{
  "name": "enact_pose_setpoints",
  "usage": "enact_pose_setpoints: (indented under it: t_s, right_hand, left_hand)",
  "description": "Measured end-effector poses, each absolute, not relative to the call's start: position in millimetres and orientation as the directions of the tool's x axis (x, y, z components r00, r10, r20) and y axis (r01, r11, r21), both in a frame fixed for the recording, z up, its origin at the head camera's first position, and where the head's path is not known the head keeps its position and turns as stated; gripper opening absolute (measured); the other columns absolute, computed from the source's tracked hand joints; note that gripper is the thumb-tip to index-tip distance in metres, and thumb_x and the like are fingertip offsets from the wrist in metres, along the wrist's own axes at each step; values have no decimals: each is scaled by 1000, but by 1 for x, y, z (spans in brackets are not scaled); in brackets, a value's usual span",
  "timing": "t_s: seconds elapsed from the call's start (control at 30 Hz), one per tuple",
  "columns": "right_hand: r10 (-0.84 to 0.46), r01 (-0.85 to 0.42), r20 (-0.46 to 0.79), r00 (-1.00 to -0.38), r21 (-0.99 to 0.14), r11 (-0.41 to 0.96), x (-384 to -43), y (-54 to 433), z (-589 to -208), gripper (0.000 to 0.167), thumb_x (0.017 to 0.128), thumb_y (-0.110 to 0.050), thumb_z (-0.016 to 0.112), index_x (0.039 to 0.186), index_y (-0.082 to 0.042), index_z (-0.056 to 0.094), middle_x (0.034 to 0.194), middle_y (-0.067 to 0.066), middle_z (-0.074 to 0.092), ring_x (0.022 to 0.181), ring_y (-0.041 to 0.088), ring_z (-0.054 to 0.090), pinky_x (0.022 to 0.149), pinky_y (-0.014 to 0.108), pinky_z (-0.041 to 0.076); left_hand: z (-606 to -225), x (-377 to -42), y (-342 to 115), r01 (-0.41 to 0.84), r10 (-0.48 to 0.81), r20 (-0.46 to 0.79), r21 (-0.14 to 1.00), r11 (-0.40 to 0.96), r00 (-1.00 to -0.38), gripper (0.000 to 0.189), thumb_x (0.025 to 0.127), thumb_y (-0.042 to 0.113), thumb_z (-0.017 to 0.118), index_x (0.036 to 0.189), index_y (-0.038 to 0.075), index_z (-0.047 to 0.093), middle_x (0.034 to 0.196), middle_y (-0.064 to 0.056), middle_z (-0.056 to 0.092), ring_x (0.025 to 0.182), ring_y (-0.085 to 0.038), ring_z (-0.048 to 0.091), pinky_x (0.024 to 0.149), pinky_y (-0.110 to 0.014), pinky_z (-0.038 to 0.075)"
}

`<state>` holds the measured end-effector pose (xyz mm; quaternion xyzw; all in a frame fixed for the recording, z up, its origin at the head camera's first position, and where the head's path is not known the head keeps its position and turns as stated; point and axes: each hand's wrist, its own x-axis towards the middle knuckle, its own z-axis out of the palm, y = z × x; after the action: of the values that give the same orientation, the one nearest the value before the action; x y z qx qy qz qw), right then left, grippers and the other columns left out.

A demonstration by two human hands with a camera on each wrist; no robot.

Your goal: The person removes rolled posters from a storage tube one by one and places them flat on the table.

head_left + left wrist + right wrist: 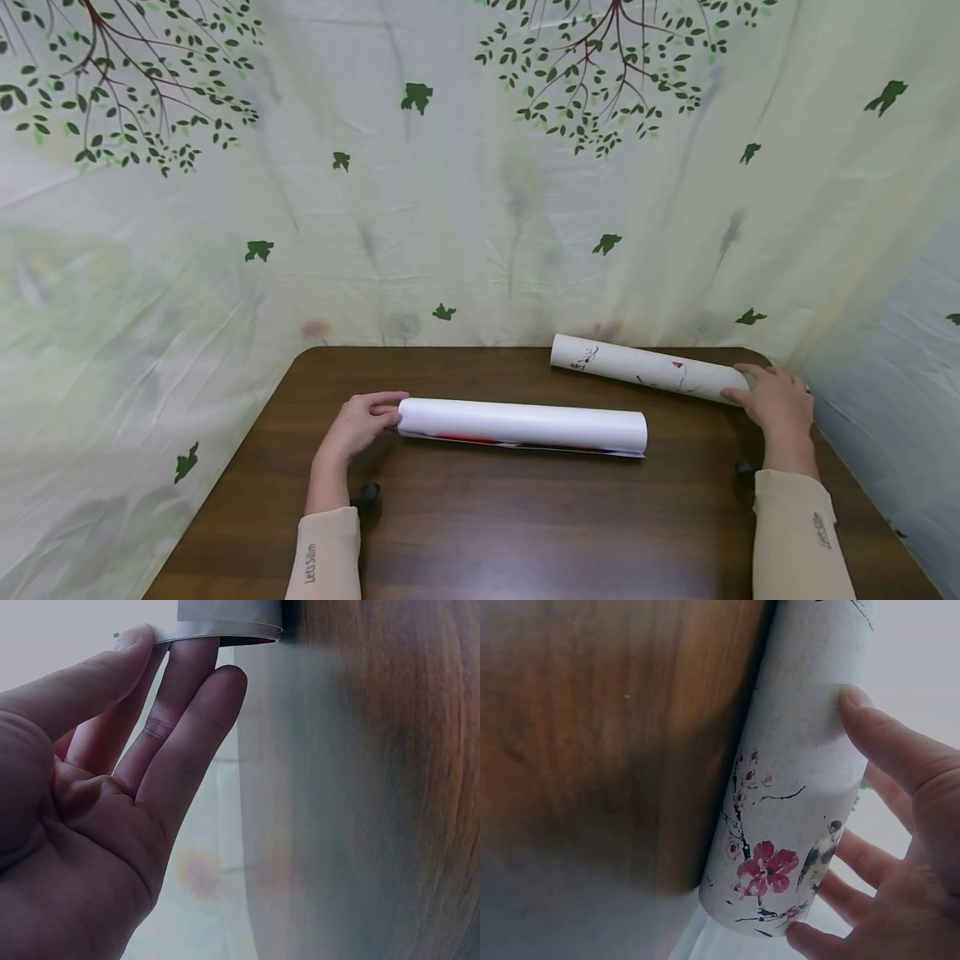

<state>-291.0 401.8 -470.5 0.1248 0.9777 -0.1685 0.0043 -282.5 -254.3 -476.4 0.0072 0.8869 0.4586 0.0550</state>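
Note:
A rolled sheet of glossy white paper (521, 419) lies across the middle of the table, a strip of red and dark print along its lower edge. My left hand (358, 427) pinches its left end; in the left wrist view the thumb is at the rim of the paper roll (229, 615) and a finger reaches to its opening. Farther back, on the right, lies a cream tube (645, 367) printed with flowers. Around its right end, my right hand (780, 407) grips. In the right wrist view the thumb presses the tube (799, 727) above a pink blossom and bird, fingers along its far side.
The brown wooden table (540, 517) has rounded back corners. Right behind it hangs a pale curtain (465, 192) with leaf and branch prints, which continues along both sides. Each wrist carries a small dark device (367, 498) just past the sleeve.

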Motion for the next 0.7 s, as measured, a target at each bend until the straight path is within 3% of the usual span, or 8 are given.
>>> enact_pose_setpoints:
  t_s: [0.43,0.7]
  right_hand:
    - [234,234,-41,-971,-321,918,-307,401,-467,73,102,-42,67,159,-5,39,155,46,29,136,70,28,108,79,30]
    - [205,194,-1,-979,-326,925,-321,404,-471,71,101,-40,68,156,-4,43,154,44,33,140,65,28,113,79,27]
  left_hand:
    - [-475,-282,-246,-40,73,-98,825,564,-993,38,99,11,75,137,8,71,124,-22,77,102,-26,77,95,-45,64]
    - [-477,-285,-233,-24,98,-93,835,550,-991,38,98,9,75,136,7,72,121,-19,79,98,-22,77,95,-45,64]
